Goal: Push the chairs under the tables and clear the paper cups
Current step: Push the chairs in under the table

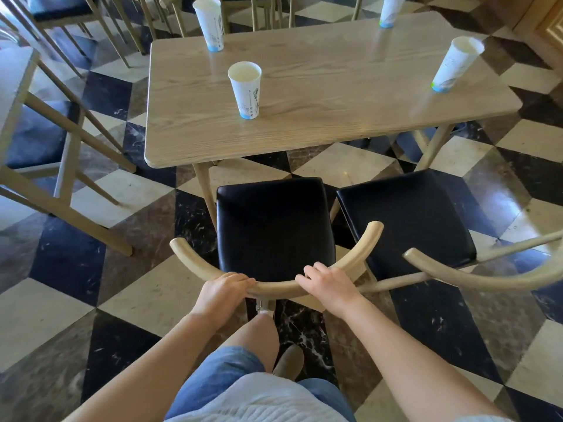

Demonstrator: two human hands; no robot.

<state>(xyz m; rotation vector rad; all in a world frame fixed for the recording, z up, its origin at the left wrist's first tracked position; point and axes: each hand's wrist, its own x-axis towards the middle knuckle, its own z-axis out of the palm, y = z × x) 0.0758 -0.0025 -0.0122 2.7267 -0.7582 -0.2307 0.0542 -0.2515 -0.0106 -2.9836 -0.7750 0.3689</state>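
Both hands are on the curved wooden backrest of the nearer chair. The left hand has its fingers curled over the top of the rail, gripping it, and the right hand is wrapped over the same rail just to the right, fingers draped across the front edge. That chair, with its black padded seat, sits pulled out from the wooden table, front edge close to the table's near side but not under it. A second chair of the same kind stands just beside it on the right, also pulled out and angled a bit.

On the table there are four paper cups, all upright: one near the front left, one at the back left, one by the right edge, and one at the back right, partly cut off by the frame. More chairs sit off to the left on the checkered floor.
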